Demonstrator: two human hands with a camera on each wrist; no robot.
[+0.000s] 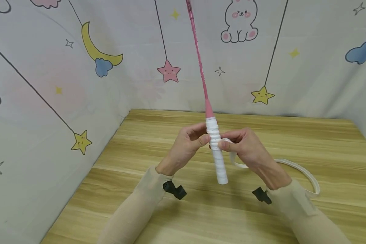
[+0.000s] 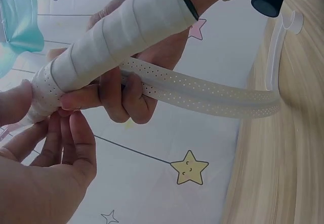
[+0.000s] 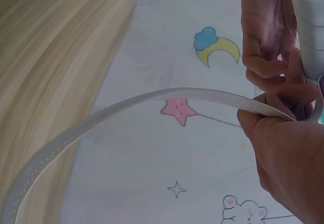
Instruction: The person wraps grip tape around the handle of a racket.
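Observation:
A badminton racket with a pink shaft [image 1: 201, 67] is held tilted, its handle [image 1: 220, 166] toward the person; its head is out of view. White perforated grip tape [image 2: 197, 89] is wound in overlapping turns round the upper handle, over smoother white wrapping below. The left hand [image 1: 186, 144] grips the handle from the left between thumb and fingers. On the right side, the right hand [image 1: 247, 147] pinches the tape, its thumb at the lowest perforated turns. In the right wrist view, the loose tape [image 3: 197, 93] runs out between the right hand's [image 3: 291, 158] fingers.
The tape's free length [image 1: 305, 169] loops down onto the wooden table [image 1: 323, 142] at the right. A white cloth backdrop [image 1: 134, 88] with stars and a moon surrounds the table. Black wrist cameras [image 1: 174, 189] sit on both sleeves.

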